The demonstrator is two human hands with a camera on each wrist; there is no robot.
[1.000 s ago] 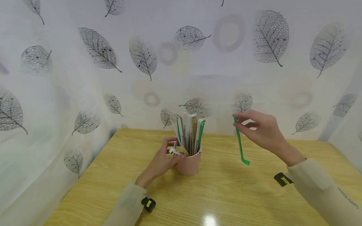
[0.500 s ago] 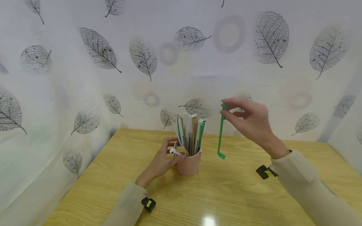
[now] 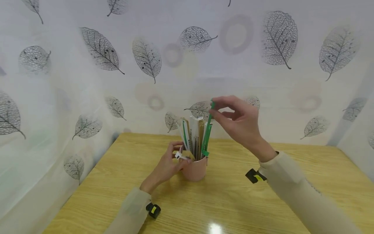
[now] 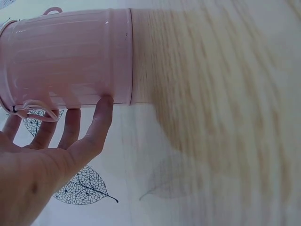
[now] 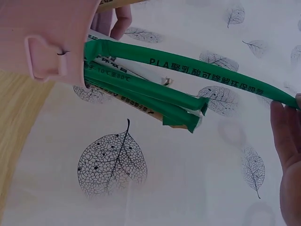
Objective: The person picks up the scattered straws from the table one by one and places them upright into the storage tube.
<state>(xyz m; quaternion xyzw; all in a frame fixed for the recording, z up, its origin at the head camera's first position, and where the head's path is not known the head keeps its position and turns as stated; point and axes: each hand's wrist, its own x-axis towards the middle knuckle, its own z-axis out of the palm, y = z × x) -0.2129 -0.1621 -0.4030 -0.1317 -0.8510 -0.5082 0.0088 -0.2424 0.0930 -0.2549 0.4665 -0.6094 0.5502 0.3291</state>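
Note:
My left hand (image 3: 165,170) grips a small pink pail (image 3: 194,172), with its thumb at the near rim and its fingers round the far left side. In the left wrist view the fingers touch the wall of the pail (image 4: 70,56), below a small loop handle. Several paper-wrapped straws (image 3: 193,138), white, tan and green, stand in the pail. My right hand (image 3: 241,122) pinches the top of a green wrapped straw (image 5: 197,66) with dark printing. Its bent lower end is at the pail's mouth, beside other green straws (image 5: 141,89). How deep that end sits is unclear.
A wood-grain table (image 3: 233,201) bears the pail. Behind it hangs a pale sheet with leaf prints (image 3: 146,58), which also covers the left side. A folded white and tan wrapper end (image 3: 184,156) sticks out over the near rim by my left thumb.
My right hand has moved left and slightly up, carrying the green straw from the right of the pail to its right rim. The left hand and pail have stayed in place.

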